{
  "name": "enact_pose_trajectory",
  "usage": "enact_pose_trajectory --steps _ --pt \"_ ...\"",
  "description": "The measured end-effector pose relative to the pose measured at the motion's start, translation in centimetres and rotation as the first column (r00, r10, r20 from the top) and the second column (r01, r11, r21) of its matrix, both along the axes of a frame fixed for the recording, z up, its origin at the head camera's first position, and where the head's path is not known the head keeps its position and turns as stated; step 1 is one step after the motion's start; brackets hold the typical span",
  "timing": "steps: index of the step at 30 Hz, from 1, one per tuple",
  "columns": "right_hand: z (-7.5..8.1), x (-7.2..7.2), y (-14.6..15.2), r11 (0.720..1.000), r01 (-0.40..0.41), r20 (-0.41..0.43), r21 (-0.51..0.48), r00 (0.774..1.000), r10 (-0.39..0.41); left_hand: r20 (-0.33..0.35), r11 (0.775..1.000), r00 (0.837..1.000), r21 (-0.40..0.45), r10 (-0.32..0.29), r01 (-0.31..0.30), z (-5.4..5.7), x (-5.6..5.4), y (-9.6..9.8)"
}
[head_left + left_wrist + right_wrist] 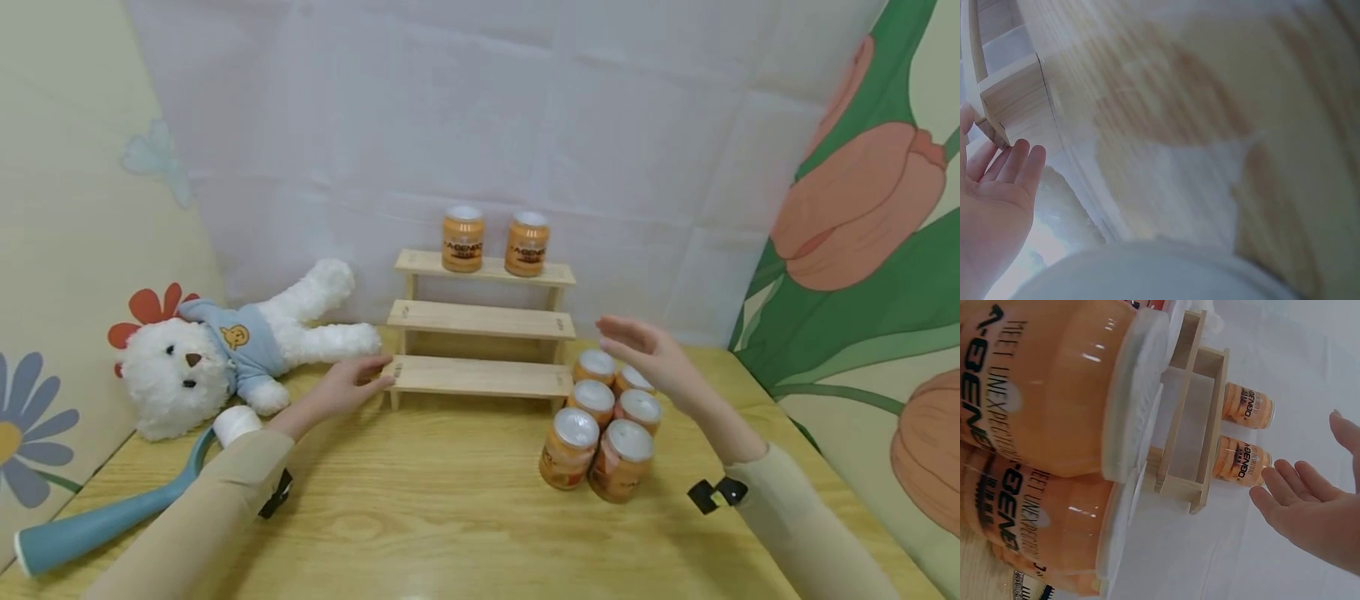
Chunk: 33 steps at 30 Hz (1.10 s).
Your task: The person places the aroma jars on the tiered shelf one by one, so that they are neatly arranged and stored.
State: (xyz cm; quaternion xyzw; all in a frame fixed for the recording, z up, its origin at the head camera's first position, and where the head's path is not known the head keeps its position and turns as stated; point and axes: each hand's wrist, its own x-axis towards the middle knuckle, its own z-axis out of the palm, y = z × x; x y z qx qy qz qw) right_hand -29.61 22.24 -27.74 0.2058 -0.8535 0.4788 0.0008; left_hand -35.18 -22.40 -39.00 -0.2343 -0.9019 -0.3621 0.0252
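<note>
A three-tier wooden shelf stands at the middle of the table. At the left end of its lowest board is my left hand; in the left wrist view the thumb and fingers lie on either side of the board's corner, pinching it. Two orange cans with silver tops stand upright on the top tier. Several matching cans are grouped on the table by the shelf's right end. Above the rear of that group, my right hand is held with fingers extended and nothing in it.
On the left lies a white plush toy in a blue shirt, touching the back wall side. In front of it, a blue-handled lint roller rests partly behind the left sleeve. A white cloth hangs behind the shelf.
</note>
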Motion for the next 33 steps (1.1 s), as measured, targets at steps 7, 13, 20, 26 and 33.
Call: enact_pose_trajectory --steps 7,13,20,26,33 --pt "-2.0 1.9 1.5 1.0 0.024 -0.02 0.01 1.0 -0.024 -0.03 1.0 0.999 0.007 -0.015 0.015 0.0 -0.1 -0.1" --pt "-3.8 3.6 2.4 1.0 -0.015 0.029 0.0 0.999 0.015 -0.036 1.0 0.999 0.007 -0.01 0.01 -0.5 -0.2 -0.1" --pt "-5.4 4.4 3.0 0.997 -0.08 0.062 -0.021 0.995 0.081 -0.041 1.0 0.999 0.014 0.0 0.001 -0.5 -0.2 -0.1" --pt "-6.1 5.0 3.6 0.995 -0.08 0.025 0.064 0.997 0.079 -0.033 1.0 0.999 0.011 -0.006 0.006 -0.4 -0.2 0.1" --pt "-6.6 5.1 4.4 0.984 -0.087 -0.041 0.153 0.995 0.095 -0.028 1.0 1.0 -0.002 0.001 -0.002 0.1 0.0 0.2"
